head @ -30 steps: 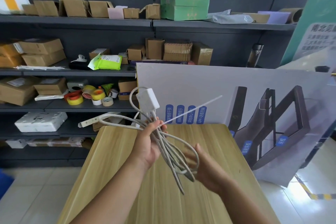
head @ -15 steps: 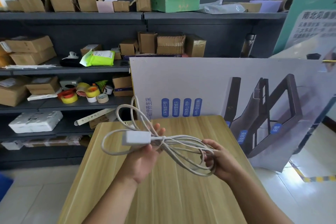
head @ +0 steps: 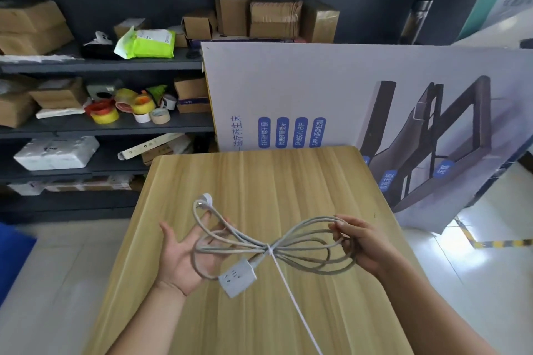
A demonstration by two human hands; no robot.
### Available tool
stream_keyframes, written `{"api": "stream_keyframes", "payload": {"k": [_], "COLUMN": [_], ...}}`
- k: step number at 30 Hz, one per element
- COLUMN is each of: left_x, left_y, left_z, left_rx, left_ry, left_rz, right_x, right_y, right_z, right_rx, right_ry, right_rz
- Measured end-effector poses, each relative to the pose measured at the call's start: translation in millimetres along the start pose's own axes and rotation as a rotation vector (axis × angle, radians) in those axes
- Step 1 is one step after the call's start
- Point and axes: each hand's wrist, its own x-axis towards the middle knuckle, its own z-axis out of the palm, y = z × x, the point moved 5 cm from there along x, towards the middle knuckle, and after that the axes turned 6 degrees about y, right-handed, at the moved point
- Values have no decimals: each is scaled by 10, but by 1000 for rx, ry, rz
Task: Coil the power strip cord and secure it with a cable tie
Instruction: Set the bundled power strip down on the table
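A white power strip cord [head: 305,239] is coiled into a bow-like bundle above the wooden table [head: 259,181]. A white cable tie [head: 281,274] cinches the bundle at its middle, and its long tail runs down toward me. The small socket block [head: 237,277] hangs below the middle, and the plug [head: 204,200] sticks up at the left. My left hand [head: 184,253] lies palm up with spread fingers under the left loops. My right hand [head: 360,242] pinches the right loops.
A large printed board [head: 346,101] leans upright behind the table's far edge. Grey shelves [head: 115,124] on the left hold cardboard boxes, tape rolls [head: 124,106] and a green packet. Pale tiled floor lies on both sides of the table.
The bundle came down from an upright hold to lie level over the table. My left hand opened under it, and the socket block swung to hang below the tie.
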Motion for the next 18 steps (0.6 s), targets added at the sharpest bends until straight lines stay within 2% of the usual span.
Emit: {"api": "stream_keyframes", "payload": {"k": [4,8,12,18], "left_x": [164,326,458,573], "left_y": [-215,-463,-661,-912], "left_z": [-556,-1082,-1486,-1878], "left_rx": [33,58,84,140], "left_ry": [294,465,556,596], "left_rz": [-7,-80,-129,-165], "right_x": [238,505,736,932], "right_y": [342,795,1221,1700], "right_z": [-108,-313,-542,-795], "right_rx": [6,-13,-40,-64], "right_ry": [19,63,105,160], "right_rz": [96,184,273,324]}}
